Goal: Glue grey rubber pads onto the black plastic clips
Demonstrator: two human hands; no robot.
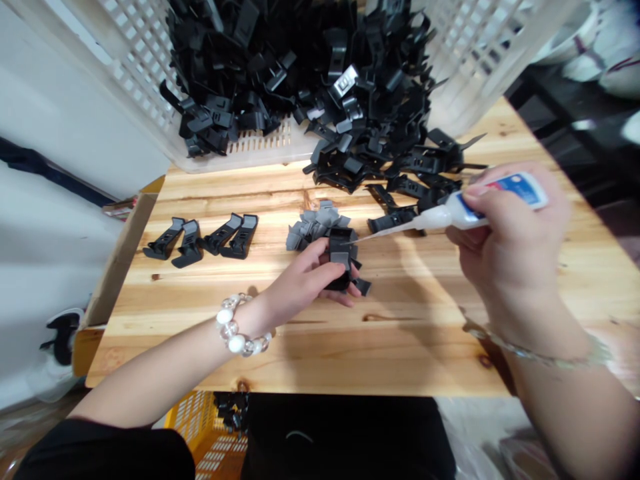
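Observation:
My left hand (320,273) is closed around a black plastic clip (341,248), held just above the wooden table. In my right hand (505,233) is a white and blue glue bottle (517,190), gripped on its side. Its long thin nozzle (395,229) points left, and the tip meets or hovers at the clip's top face; I cannot tell which. Behind the clip lies a heap of small grey pads (317,223). A dark flat piece (363,287) shows beside my left fingertips, partly hidden.
Several finished-looking black clips (240,237) lie in a row at left. A white plastic basket (265,141) full of black clips stands at the back, with more clips (350,163) spilling onto the wooden table (400,353). Below the front edge is a yellow basket (200,427).

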